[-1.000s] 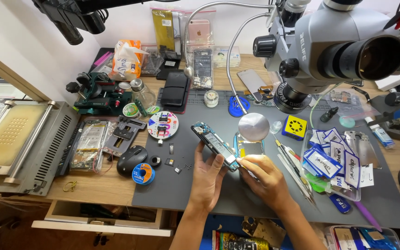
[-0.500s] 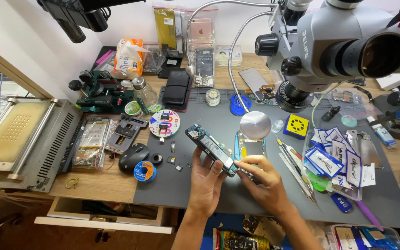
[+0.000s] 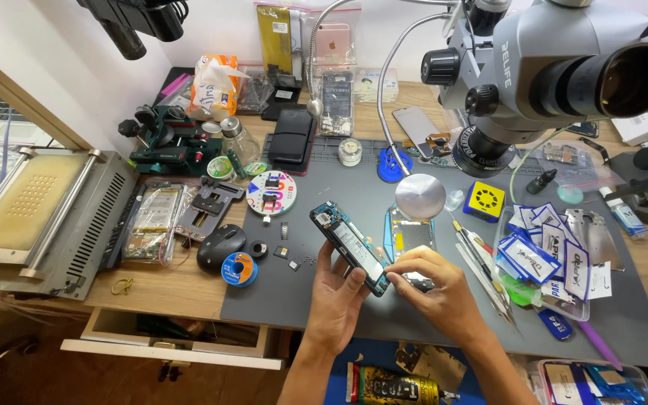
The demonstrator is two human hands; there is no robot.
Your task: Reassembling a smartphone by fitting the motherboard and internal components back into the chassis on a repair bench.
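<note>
Fingers of my left hand (image 3: 337,296) wrap the lower end of an opened phone (image 3: 350,246), its back cover off and its battery and blue board showing; that grip is clenched on it, holding it tilted above the grey mat (image 3: 279,300) on the tabletop. My right hand (image 3: 436,289) pinches at the phone's lower corner with thumb and forefinger, so I read that grip as grasping the phone too, though I cannot tell whether a small tool sits between the fingertips. Just behind the right hand lies a second opened phone frame (image 3: 411,234) flat on the mat. Tweezers (image 3: 481,274) lie to its right, beside a heap of blue-and-white packets (image 3: 545,255). A solder spool (image 3: 239,269) and a black mouse (image 3: 220,247) sit left of the hands. The microscope (image 3: 556,67) hangs over the far right.
</note>
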